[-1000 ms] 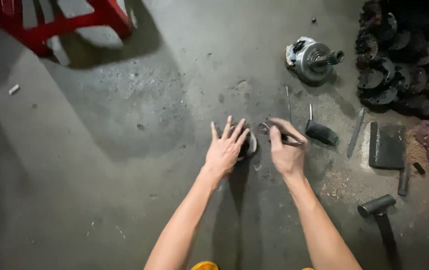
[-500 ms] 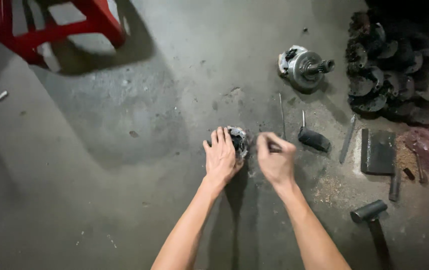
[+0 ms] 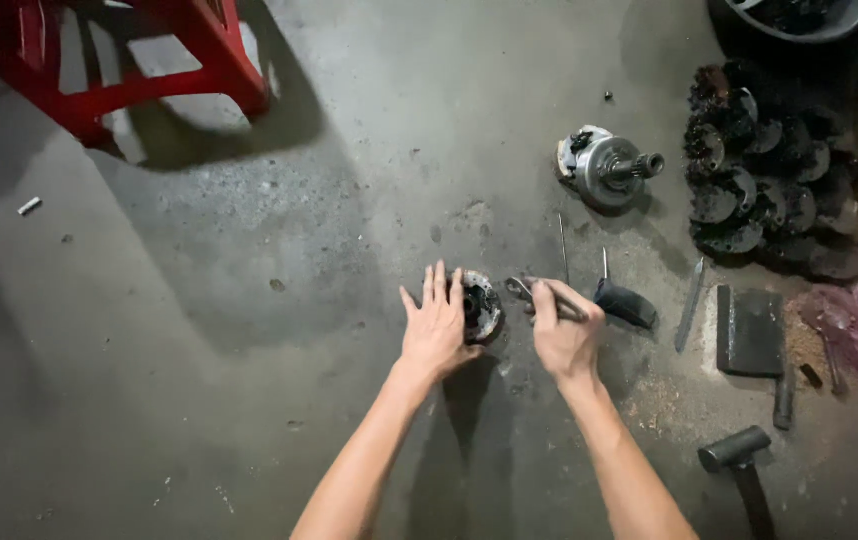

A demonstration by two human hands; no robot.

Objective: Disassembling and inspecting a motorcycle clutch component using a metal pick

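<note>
left hand (image 3: 437,328) flat, fingers apart, on disc (image 3: 479,305) | right hand (image 3: 566,335) clamped on pliers (image 3: 539,296) | bare floor (image 3: 199,400) leftward, tools crowd right

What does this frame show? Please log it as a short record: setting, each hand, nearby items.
setting: grey concrete floor, seen from above
left hand: open, resting on a round metal part
right hand: closed on a slim metal tool aimed at that part
nearby: black-handled tool, dark flat block, hammer, metal hub with shaft, pile of dark round parts
far corner: red stool
</note>
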